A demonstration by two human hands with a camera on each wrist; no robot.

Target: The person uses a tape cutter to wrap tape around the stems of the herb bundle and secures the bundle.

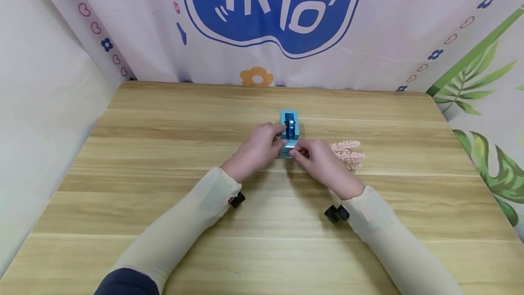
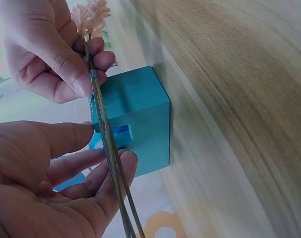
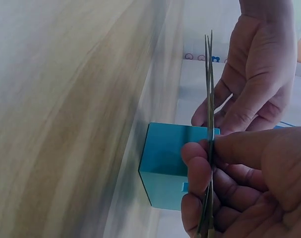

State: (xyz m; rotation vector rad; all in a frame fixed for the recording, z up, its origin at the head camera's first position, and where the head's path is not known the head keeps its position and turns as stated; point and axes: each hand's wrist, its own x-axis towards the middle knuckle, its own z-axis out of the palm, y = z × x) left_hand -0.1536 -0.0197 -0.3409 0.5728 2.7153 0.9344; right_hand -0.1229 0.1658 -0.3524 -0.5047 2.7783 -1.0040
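Observation:
A light-blue tape dispenser with a roll of tape stands on the table, in the middle of the head view. My left hand holds it from its left side; in the left wrist view the thumb is at its upper edge and the other fingers are along its side. My right hand pinches several thin stems just in front of the dispenser. Pink fluffy flower heads stick out to the right of that hand. In the right wrist view the stem ends point past the left hand.
The wooden table runs under both forearms. Behind it hangs a white cloth with a blue emblem. A leaf-patterned sheet is at the right. Each wrist bears a small black camera.

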